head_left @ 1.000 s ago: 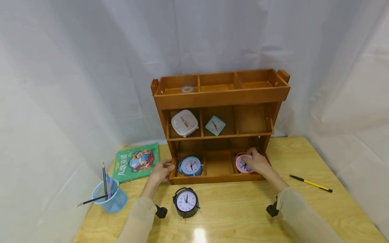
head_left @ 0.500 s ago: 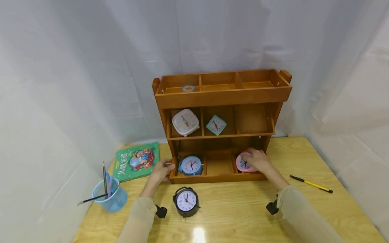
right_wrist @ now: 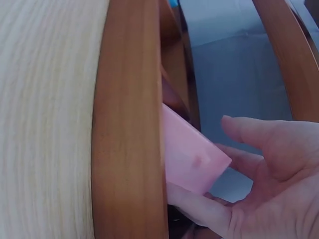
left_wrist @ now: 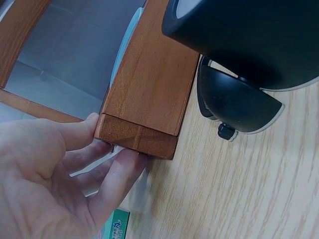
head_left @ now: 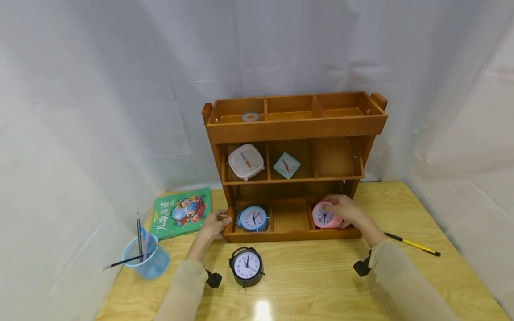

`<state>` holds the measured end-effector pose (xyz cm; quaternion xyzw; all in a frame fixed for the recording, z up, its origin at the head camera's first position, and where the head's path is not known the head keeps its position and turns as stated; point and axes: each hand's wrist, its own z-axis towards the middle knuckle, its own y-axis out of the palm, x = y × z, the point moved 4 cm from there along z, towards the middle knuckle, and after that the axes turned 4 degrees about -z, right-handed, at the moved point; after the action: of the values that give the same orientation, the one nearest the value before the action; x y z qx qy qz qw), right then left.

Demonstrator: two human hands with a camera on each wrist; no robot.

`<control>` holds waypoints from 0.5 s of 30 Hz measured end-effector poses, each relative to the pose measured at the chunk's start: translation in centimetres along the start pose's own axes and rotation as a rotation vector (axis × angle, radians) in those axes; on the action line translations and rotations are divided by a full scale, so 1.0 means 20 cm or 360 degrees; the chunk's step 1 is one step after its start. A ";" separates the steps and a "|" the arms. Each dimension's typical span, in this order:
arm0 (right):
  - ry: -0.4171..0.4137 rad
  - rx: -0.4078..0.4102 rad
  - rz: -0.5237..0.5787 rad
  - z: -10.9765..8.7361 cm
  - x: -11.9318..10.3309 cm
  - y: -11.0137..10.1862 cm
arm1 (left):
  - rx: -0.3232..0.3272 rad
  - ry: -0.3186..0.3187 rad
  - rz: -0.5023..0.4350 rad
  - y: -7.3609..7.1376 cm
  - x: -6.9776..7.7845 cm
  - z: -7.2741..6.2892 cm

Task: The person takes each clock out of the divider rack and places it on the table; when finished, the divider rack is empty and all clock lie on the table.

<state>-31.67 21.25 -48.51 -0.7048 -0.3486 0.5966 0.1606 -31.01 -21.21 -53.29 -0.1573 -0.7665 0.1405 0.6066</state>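
My right hand (head_left: 344,210) holds a round pink alarm clock (head_left: 322,217) in the bottom right compartment of a three-tier wooden shelf (head_left: 295,130). In the right wrist view the pink clock's plain side (right_wrist: 192,154) tilts above the front board, a finger of the hand (right_wrist: 284,164) along it and another digit raised apart from it. My left hand (head_left: 211,226) grips the bottom tier's left end; the left wrist view has its thumb at the corner of the wood (left_wrist: 149,84) and fingers beneath. A blue alarm clock (head_left: 253,218) sits in the bottom left compartment.
A black alarm clock (head_left: 246,266) stands on the table before the shelf. The middle tier holds a white clock (head_left: 246,161) and a mint square clock (head_left: 287,165); tape (head_left: 250,117) lies on top. Around are a green book (head_left: 180,214), pen cup (head_left: 150,263) and yellow-black pen (head_left: 413,243).
My right hand has shifted slightly right, and the pink clock has turned so that more of its side shows on the right. The left hand stays at the shelf's end.
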 end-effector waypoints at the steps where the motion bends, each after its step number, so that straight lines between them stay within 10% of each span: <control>1: 0.0008 -0.0027 0.0028 0.00 0.00 0.00 | -0.0001 0.0001 -0.0003 0.00 0.00 0.00; 15: -0.0018 -0.0140 0.0176 -0.01 0.03 -0.03 | -0.0015 0.0003 -0.0001 0.00 0.01 -0.01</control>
<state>-31.59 22.13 -48.58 -0.7260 -0.3359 0.5926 0.0943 -30.90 -21.17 -53.07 -0.1598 -0.7666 0.1365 0.6068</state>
